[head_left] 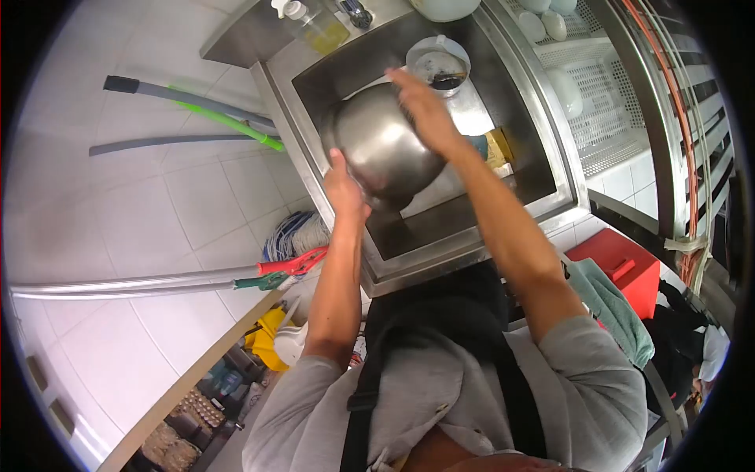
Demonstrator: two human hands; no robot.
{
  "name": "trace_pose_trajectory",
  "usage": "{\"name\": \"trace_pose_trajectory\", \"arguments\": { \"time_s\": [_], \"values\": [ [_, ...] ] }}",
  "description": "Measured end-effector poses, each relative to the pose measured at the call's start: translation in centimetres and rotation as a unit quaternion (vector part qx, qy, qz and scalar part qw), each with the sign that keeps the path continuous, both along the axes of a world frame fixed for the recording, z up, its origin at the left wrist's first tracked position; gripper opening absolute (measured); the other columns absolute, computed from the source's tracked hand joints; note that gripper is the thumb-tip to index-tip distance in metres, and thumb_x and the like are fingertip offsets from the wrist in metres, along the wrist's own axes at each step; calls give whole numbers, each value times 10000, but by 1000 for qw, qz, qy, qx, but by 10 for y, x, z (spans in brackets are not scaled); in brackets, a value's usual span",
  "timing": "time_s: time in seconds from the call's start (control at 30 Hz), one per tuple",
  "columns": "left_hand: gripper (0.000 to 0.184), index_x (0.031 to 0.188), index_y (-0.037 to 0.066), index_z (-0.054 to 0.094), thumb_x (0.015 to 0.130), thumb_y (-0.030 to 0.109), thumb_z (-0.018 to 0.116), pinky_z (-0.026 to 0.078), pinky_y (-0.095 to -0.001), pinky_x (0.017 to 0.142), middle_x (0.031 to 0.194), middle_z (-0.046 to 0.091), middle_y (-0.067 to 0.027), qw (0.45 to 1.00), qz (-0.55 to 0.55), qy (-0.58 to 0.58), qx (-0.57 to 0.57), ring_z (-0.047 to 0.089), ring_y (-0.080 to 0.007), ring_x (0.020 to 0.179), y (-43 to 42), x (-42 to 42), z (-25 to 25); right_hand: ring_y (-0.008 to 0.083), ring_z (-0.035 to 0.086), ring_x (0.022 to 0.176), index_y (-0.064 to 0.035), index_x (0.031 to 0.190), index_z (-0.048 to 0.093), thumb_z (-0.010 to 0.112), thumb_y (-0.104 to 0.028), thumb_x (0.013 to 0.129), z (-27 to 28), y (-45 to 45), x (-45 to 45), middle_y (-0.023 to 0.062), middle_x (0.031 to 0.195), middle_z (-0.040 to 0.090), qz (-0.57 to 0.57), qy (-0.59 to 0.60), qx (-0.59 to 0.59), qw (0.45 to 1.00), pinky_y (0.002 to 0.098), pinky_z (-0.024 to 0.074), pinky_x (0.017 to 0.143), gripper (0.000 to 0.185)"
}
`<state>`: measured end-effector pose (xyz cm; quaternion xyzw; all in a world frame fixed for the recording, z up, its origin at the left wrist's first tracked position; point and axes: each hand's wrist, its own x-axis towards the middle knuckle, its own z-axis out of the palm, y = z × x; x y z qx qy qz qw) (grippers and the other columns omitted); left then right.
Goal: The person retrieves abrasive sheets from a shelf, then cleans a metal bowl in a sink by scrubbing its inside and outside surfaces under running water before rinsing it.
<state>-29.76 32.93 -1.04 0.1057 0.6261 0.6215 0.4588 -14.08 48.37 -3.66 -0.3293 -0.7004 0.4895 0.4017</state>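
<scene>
A shiny steel mixing bowl [384, 138] is tilted over the sink, its rounded outside facing up toward me. My left hand [346, 187] grips its lower-left edge, with the thumb laid along the side. At the bowl's upper right, my right hand [425, 108] lies against the surface with its fingers stretched out; its palm side is hidden. Just beyond that hand, a white jug [417, 57] holds something dark that I cannot make out. Close to my right forearm sits a yellow-and-green sponge [497, 148].
The steel sink [464, 240] surrounds the work. A soap bottle [321, 31] and a faucet [356, 13] stand behind it. White perforated crates [605, 102] are on the right, near a red box [621, 271] and a green cloth [605, 303]. Long handles [173, 282] lean at left.
</scene>
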Motion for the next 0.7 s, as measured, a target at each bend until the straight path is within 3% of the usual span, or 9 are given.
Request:
{"name": "trace_pose_trajectory", "arguments": {
  "time_s": [0.13,0.2,0.27,0.37,0.43,0.5,0.6,0.63,0.7],
  "values": [
    [576,1289,-58,571,1065,468,499,583,-452,881,1196,656,-178,997,-27,-58,34,686,-307,1004,5,-30,12,307,413,1450,-106,1492,515,467,-320,1074,-59,-37,32,178,1558,451,-64,-48,-50,996,373,297,1195,471],
    [593,1287,-58,576,1062,485,498,576,-440,898,1202,652,-177,998,-63,9,2,683,-306,1015,0,-34,17,255,547,1301,-62,1405,591,528,-362,1037,-90,-4,34,142,1426,578,-110,81,-430,892,362,394,1110,479],
    [654,899,-40,653,1048,573,480,511,-349,679,848,636,-81,986,-82,133,-51,598,-178,762,6,-22,38,190,669,922,-12,1166,701,530,-384,998,-77,33,30,67,1043,719,-69,43,-517,852,375,509,843,443],
    [794,690,-5,560,1037,681,360,379,-340,577,697,516,-25,936,-211,249,-136,452,-131,673,14,-18,49,293,695,928,38,1125,707,517,-367,964,-35,64,9,178,1024,735,91,-207,-258,940,427,523,858,475],
    [795,685,-1,536,1034,690,351,375,-343,579,682,495,-24,929,-228,251,-150,442,-127,663,23,-5,34,412,645,1149,43,1064,736,427,-351,962,31,51,-22,268,1251,658,133,-404,-69,902,480,491,972,511],
    [769,834,-14,593,1034,687,348,449,-353,651,760,546,-58,946,-169,199,-193,519,-147,721,38,19,41,408,661,1070,3,1090,740,532,-254,907,49,13,-36,211,1128,711,137,-435,236,858,501,481,988,378],
    [891,1388,-31,497,1003,745,288,559,-426,902,1185,637,-196,999,-30,-25,3,672,-289,1042,54,15,-4,401,456,1365,-3,1339,593,545,-190,925,60,-58,-39,206,1366,582,-31,-309,273,911,544,301,1168,457],
    [798,1431,-12,460,1047,665,286,484,-457,1054,1426,535,-207,997,-8,-77,-30,576,-299,1265,55,19,16,416,397,1427,1,1392,554,537,-169,936,60,-73,-31,223,1453,521,-32,-250,258,933,542,267,1194,487],
    [692,1432,8,474,1079,579,306,477,-464,1061,1420,555,-171,984,42,-170,31,574,-294,1268,53,4,-18,409,329,1476,0,1456,486,534,-163,950,55,-103,-10,228,1545,411,-67,-286,206,933,543,229,1215,534]
  ]
}}
